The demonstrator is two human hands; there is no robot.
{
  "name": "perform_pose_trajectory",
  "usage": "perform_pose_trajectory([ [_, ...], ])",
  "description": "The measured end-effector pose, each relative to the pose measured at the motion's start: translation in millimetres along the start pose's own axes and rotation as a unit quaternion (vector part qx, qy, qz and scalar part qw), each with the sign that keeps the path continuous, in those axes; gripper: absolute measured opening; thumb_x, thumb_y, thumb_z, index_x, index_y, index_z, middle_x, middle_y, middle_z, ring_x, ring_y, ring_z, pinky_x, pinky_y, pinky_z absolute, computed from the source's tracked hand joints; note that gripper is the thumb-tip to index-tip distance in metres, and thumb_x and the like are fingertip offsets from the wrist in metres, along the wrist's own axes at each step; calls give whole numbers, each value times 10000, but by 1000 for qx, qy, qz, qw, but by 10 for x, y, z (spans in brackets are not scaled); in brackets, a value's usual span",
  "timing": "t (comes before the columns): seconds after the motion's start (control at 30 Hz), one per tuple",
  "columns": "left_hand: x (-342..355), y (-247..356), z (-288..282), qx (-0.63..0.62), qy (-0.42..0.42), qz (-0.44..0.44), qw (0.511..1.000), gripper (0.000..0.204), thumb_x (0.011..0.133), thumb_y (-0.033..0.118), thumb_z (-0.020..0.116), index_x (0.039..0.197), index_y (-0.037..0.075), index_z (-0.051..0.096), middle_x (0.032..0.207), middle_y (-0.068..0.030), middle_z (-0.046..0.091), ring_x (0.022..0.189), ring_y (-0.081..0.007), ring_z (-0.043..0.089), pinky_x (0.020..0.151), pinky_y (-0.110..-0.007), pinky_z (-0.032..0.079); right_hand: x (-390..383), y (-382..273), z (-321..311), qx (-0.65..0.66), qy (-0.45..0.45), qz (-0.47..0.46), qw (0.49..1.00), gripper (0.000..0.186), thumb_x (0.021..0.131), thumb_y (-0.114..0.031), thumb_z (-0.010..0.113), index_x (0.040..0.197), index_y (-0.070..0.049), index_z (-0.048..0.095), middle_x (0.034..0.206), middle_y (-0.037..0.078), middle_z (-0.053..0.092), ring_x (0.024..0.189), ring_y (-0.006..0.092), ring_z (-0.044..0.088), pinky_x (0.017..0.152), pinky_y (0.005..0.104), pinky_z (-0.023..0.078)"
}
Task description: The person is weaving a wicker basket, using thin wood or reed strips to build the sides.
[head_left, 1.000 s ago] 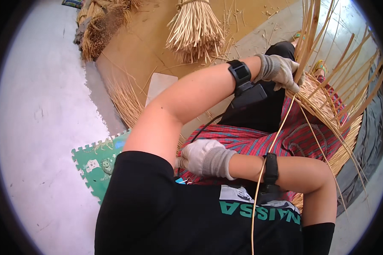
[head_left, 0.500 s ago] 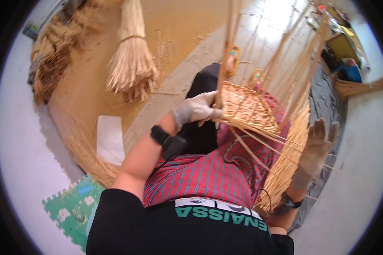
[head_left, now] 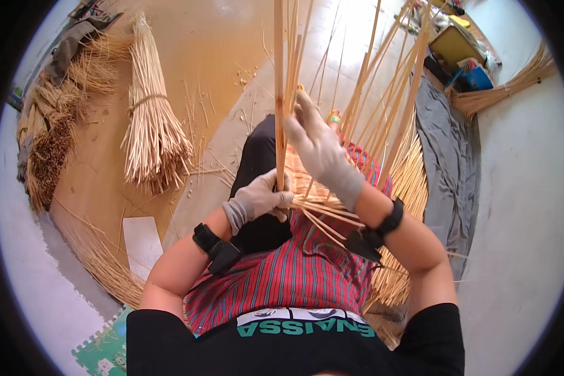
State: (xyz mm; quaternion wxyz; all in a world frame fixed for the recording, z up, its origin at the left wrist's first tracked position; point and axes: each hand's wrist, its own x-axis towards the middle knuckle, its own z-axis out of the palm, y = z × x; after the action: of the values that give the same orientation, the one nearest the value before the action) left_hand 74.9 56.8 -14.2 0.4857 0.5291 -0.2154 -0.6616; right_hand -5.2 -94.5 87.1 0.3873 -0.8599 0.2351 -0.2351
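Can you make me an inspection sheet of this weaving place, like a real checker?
Surface: tan floor covering; red striped cloth below the work.
Job's things: woven piece, partly hidden, with long stakes standing up.
Clutter: loose stalk bits scattered on the tan covering.
Grips: gloved left grip closed on the woven piece's near left corner; gloved right grip open beside the stakes, contact unclear.
Cables: nothing seen.
Surroundings: tied stalk bundle, white sheet, green foam mat, grey cloth.
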Motion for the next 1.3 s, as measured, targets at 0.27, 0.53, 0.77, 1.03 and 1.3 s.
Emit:
perform_pose_trajectory([
  [0.27,-66,53,-29,-62,-17,8,998,250,961,72,721,1147,68,554,915,-49,622,794,-201,699,671,-392,675,646,-259,51,485,-1,-6,874,365,1087,-330,580,1347,-74,590,690,-95,440,543,39,417,473,226,336],
  [0.53,-40,-198,-130,-119,15,88,989,227,988,114,704,1187,37,626,945,-72,676,791,-209,722,663,-361,659,-1551,897,-725,436,174,-50,882,218,1121,-288,481,1154,-86,554,859,38,590,797,187,640,847,417,595],
  [0.77,-47,119,-207,-50,-18,98,994,248,995,202,720,1160,41,628,940,-63,663,723,-216,733,676,-338,651,-2321,835,-513,442,341,229,797,342,1096,-376,535,1154,-56,642,981,68,715,963,206,722,779,315,616],
  [1.03,-30,38,-258,-56,-55,79,994,276,978,174,738,1182,26,624,991,-103,688,833,-242,743,706,-360,668,-1754,282,-38,183,70,167,966,186,1040,-134,640,1169,0,648,1105,117,748,995,188,739,856,309,591],
  [1.3,-40,-132,83,-44,80,92,992,217,1026,164,670,1202,52,612,921,-53,697,678,-145,682,580,-278,587,-99,-171,-84,-176,-22,-117,977,683,831,-37,717,1483,-156,554,1031,158,654,1100,335,638,994,409,507],
])
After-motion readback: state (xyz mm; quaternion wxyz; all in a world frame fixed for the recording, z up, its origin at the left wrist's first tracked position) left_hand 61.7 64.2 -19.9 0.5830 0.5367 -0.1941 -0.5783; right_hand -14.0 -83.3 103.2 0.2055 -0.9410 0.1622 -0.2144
